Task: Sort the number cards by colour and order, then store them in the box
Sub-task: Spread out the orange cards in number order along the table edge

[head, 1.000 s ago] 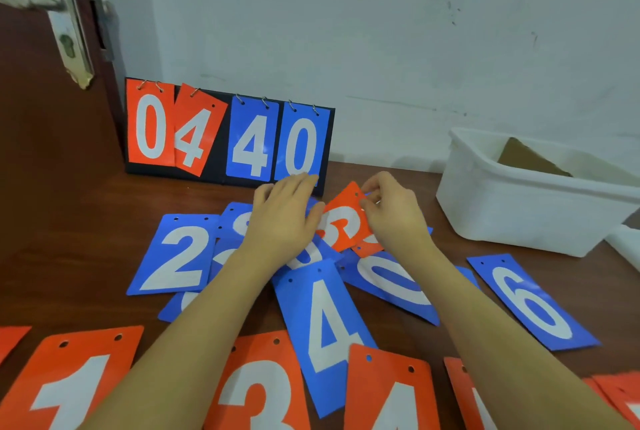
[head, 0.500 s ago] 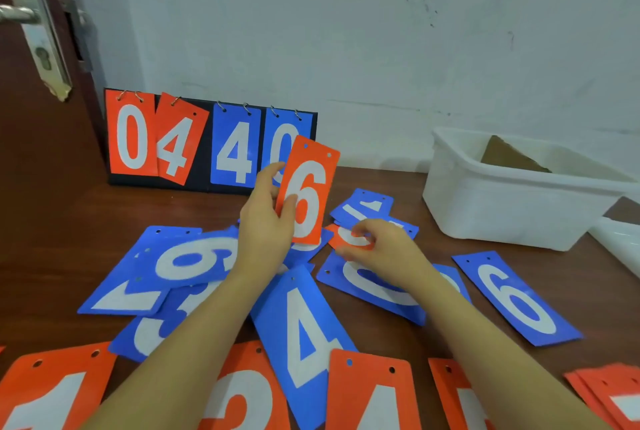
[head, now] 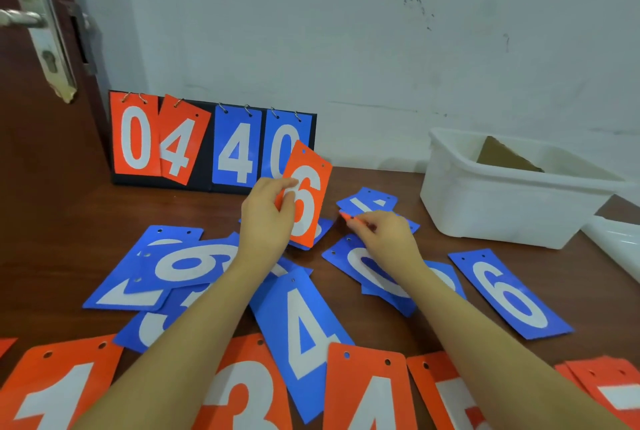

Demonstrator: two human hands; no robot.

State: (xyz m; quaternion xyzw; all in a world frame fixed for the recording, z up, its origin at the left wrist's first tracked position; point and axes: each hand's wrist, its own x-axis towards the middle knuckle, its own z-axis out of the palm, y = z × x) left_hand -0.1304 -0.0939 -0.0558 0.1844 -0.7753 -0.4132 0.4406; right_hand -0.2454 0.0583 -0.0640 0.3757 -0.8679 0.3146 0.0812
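Observation:
My left hand (head: 266, 218) holds an orange card numbered 6 (head: 309, 199) upright above the table. My right hand (head: 386, 233) pinches the edge of another orange card (head: 349, 217) lying among blue cards; its number is hidden. Loose blue cards lie around: a 4 (head: 304, 332), a 6 (head: 509, 294), a 0 (head: 367, 266) and a sideways 6 (head: 187, 263). Orange cards 1 (head: 52, 391), 3 (head: 242, 395) and 4 (head: 367, 395) line the near edge. The white box (head: 502, 207) stands at the right.
A black scoreboard stand (head: 207, 183) with hanging cards 0, 4, 4, 0 leans by the wall at the back left. A door with a metal handle (head: 24, 19) is at the far left. A brown piece of cardboard (head: 502, 155) sits inside the box.
My left hand lifted the orange 6 off the pile and holds it upright. My right hand moved down onto another orange card among the blue ones.

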